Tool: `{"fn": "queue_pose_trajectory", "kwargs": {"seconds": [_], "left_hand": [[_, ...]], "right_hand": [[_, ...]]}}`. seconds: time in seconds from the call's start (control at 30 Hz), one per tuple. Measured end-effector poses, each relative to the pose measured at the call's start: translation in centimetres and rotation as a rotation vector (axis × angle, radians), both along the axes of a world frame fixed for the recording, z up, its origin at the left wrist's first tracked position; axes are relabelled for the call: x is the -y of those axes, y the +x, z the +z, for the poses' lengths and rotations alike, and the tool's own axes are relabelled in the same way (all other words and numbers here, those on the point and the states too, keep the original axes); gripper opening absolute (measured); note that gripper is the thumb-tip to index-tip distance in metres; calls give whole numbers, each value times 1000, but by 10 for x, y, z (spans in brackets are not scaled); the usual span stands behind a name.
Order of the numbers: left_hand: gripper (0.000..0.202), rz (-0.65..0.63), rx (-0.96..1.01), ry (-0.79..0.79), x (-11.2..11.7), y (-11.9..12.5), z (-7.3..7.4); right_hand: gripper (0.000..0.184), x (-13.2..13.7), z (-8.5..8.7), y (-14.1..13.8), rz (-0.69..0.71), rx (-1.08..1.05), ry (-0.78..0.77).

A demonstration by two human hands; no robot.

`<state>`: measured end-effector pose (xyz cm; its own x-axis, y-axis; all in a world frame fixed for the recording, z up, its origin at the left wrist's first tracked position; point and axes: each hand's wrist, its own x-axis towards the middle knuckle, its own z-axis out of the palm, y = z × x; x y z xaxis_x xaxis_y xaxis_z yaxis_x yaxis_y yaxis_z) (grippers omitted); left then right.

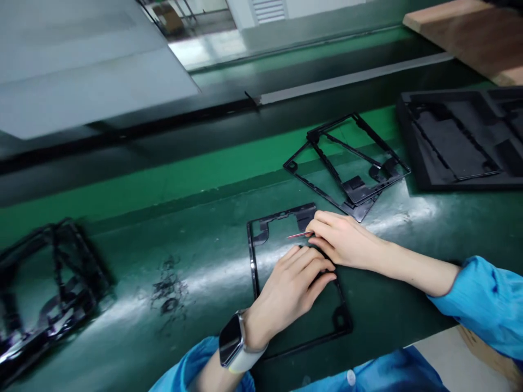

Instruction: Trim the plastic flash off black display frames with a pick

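A thin black plastic frame (254, 256) lies flat on the dark green bench in front of me. My left hand (292, 286), with a smartwatch (231, 340) on the wrist, rests on the frame's middle with fingers together, pressing down. My right hand (345, 239) reaches in from the right and pinches a thin red-tipped tool (299, 235), whose tip points left over the frame's upper part. Both arms wear blue sleeves.
Two more black frames (347, 163) lie stacked behind the hands. A black moulded tray (461, 139) sits at the right, a wooden board (469, 38) beyond it. A blurred pile of black frames (44, 283) lies at the far left. Black scraps (169, 286) dot the bench.
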<state>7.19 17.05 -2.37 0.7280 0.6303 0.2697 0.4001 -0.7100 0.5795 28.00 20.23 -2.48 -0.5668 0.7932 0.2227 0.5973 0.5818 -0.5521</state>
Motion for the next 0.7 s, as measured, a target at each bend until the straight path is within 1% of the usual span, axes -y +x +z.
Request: {"fn": "queue_pose_trajectory", "kwargs": {"seconds": [0.13,0.2,0.3,0.37,0.57,0.7], "left_hand": [[14,32,-17,35,2,4,0],[17,19,-59,121,1,5,2],[19,-43,-155,309,-1,7,7],[20,-80,-196,375,-1,8,9],[19,-131,-204,352,-1,7,9],[23,-160,-202,340,-1,5,9]], "right_hand": [[4,-5,0,2,31,47,23],[5,-4,0,2,29,79,33],[7,-3,-3,0,49,123,48],[8,-3,-4,-1,57,141,58],[9,-2,-4,-3,50,198,80],[13,-1,-1,-4,56,218,85]]}}
